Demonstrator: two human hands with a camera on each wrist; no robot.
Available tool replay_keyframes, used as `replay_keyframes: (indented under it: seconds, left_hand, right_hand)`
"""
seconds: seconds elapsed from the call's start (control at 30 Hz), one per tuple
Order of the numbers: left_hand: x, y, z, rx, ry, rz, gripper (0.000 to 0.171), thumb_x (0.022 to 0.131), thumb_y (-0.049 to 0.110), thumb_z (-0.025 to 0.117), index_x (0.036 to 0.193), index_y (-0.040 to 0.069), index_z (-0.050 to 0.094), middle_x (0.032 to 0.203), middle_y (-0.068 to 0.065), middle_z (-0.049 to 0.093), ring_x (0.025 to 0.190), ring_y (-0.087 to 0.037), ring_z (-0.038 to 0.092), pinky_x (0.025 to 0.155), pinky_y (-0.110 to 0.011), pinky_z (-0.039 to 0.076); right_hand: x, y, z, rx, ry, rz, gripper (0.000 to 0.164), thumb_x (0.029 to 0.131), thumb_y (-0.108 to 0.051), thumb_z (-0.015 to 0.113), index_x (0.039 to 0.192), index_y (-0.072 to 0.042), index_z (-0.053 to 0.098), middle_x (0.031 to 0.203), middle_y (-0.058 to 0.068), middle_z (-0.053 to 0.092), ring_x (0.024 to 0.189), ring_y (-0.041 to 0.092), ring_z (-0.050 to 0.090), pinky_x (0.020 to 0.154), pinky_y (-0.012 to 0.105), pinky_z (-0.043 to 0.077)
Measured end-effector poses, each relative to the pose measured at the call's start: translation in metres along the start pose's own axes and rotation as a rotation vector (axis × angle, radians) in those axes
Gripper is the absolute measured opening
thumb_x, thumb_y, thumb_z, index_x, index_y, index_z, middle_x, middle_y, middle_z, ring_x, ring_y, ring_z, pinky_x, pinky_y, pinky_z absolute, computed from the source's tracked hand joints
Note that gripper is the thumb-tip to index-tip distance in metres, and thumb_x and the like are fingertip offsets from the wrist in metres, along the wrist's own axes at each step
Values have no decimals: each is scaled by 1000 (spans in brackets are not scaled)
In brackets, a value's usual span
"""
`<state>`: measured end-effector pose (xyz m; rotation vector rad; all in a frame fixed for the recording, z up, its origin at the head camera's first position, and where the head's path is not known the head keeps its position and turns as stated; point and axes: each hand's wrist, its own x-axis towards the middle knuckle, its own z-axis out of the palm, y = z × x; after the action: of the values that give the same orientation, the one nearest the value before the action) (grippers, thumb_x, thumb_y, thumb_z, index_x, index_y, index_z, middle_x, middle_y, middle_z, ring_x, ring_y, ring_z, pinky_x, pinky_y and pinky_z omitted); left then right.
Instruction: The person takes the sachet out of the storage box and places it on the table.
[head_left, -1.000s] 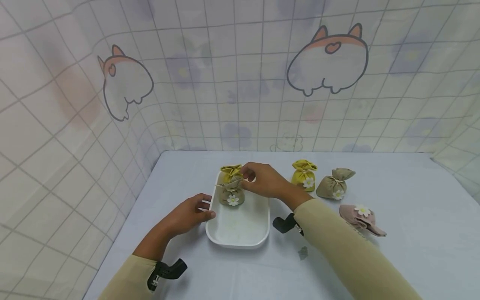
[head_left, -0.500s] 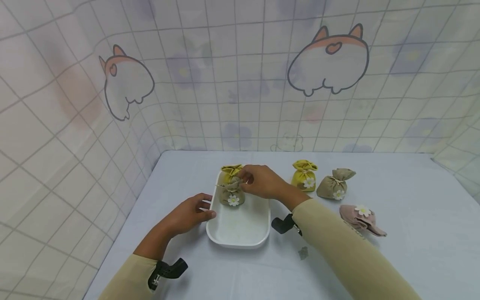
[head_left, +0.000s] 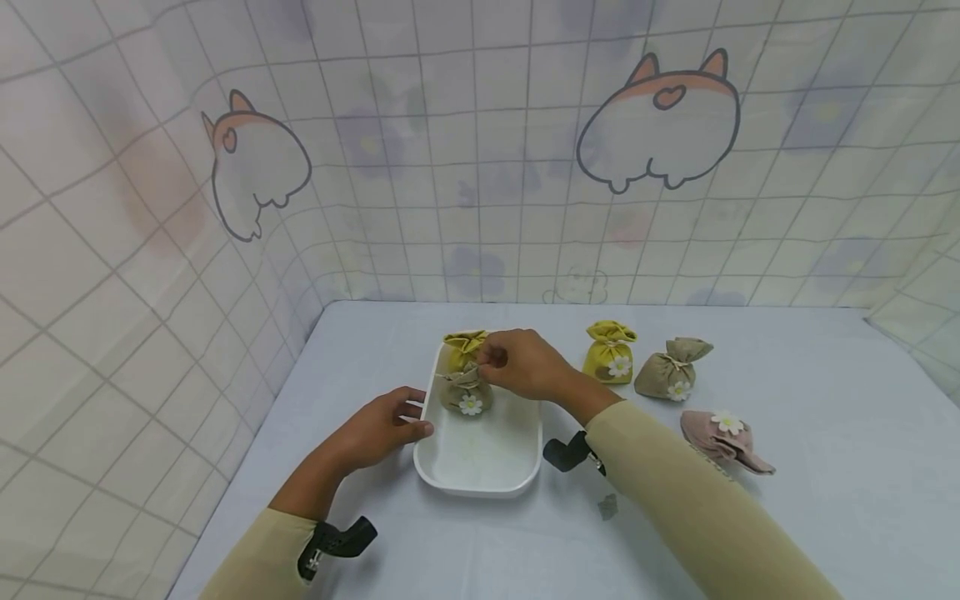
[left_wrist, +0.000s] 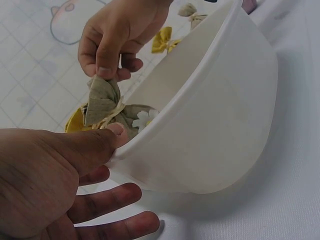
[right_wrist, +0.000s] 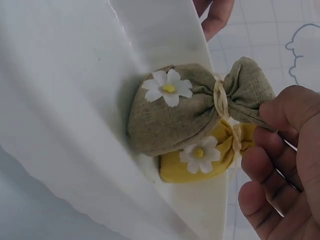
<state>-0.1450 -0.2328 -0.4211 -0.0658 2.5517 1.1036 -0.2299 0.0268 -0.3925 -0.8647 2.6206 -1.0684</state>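
A white plastic tray [head_left: 480,458] with raised walls stands on the table. Inside, at its far left, a grey-green drawstring pouch [right_wrist: 170,115] with a white flower sits beside a yellow pouch [right_wrist: 192,167] with a similar flower. My right hand [head_left: 528,364] pinches the gathered top of the grey-green pouch between thumb and fingers; the pouch's body rests in the tray. At the tray's left side is my left hand [head_left: 381,427]: its thumb touches the rim, and the other fingers spread loosely outside the wall [left_wrist: 200,140].
Right of the tray stand another yellow pouch [head_left: 610,354] and another grey-green pouch [head_left: 666,368]. A pink pouch [head_left: 717,435] lies nearer the front. Patterned, gridded sheeting [head_left: 480,167] hangs behind the table and along its left. A small grey mark [head_left: 608,506] shows on the tablecloth.
The right hand's fingers have drawn closer together on the grey-green pouch's top and come down slightly. The pouch has shifted a little. The left hand and tray look unchanged.
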Motion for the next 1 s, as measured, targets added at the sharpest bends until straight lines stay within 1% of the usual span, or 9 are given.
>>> replay_keyframes:
  seconds: [0.27, 0.47, 0.83, 1.0]
  left_hand:
    - [1, 0, 1, -1, 1, -2, 56, 94, 32, 77, 143, 15, 56, 130, -8, 66, 117, -27, 64, 97, -54, 51]
    - [1, 0, 1, 15, 10, -3, 56, 94, 32, 77, 143, 15, 56, 130, -7, 66, 117, -27, 64, 96, -53, 52]
    - [2, 1, 2, 18, 21, -6, 53, 94, 31, 77, 141, 18, 57, 128, -5, 67, 117, -26, 64, 98, -55, 50]
    - [1, 1, 2, 22, 18, -12, 54, 94, 31, 77, 142, 17, 56, 129, -5, 66, 117, -27, 64, 97, -55, 50]
  right_hand:
    - [-6, -1, -6, -6, 43, 5, 4, 94, -23, 70, 96, -20, 71, 87, -8, 66, 81, 13, 60, 70, 32, 52]
    - [-11, 2, -13, -19, 78, -18, 3, 93, -22, 68, 94, -21, 71, 85, -8, 66, 79, 13, 61, 70, 33, 52]
    - [-22, -3, -31, -7, 134, -17, 4, 95, -22, 69, 93, -23, 72, 87, -7, 66, 82, 15, 60, 67, 35, 51]
    - [-27, -3, -38, -6, 166, -38, 4, 96, -21, 70, 92, -22, 72, 86, -7, 66, 83, 15, 60, 68, 36, 51]
